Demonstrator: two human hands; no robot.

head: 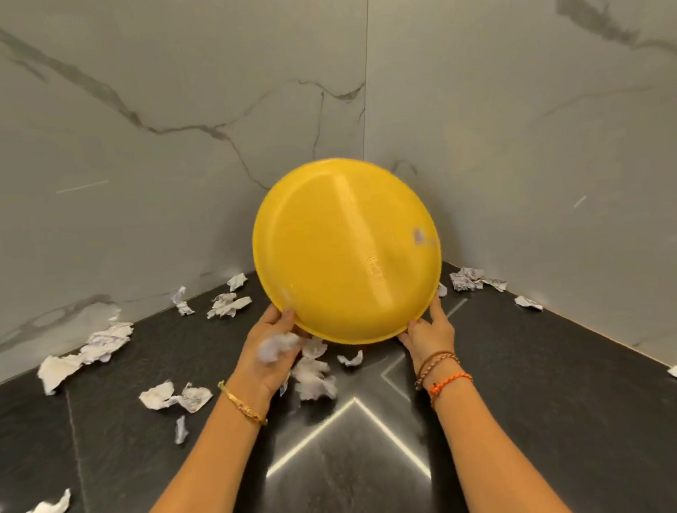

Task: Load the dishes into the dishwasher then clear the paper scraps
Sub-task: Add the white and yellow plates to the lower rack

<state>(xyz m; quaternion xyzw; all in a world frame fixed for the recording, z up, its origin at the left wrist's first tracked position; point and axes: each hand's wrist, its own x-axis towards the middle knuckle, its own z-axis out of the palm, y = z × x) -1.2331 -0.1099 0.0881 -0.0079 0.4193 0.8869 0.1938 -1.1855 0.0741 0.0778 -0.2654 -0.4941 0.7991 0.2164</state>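
— Marble-look wall panels point(152, 109) meet in a corner at the far side, grey with darker veins, and below them runs the dark stone table point(548, 422). What is being held up?

— One yellow plate point(346, 251), tilted up almost on edge above the far part of the table, its underside turned toward the camera. It stands in front of the corner where the two walls join.

— How do the hands sit on it?

— Both forearms reach in from the near edge, well apart, and close toward the plate's lower rim. The left hand point(269, 354) grips the rim at the lower left, fingers curled up behind the edge. The right hand point(429, 332) grips the rim at the lower right, thumb against the near face and one finger stretched up along the edge. The hands do not touch each other; the plate's bottom rim spans the gap between them.

— Anything on the wrists?

— A gold bangle point(243, 403) on the left, and thread bracelets point(441, 374), brown and orange, on the right.

— And the paper?

— Crumpled paper scraps point(91, 351) lie scattered across the table: a cluster at the left by the wall, several just under the plate and beside the left hand, a few at the far right corner, others at the near left and right edges. One blurred white scrap shows in front of the left hand; whether it touches the hand I cannot tell.
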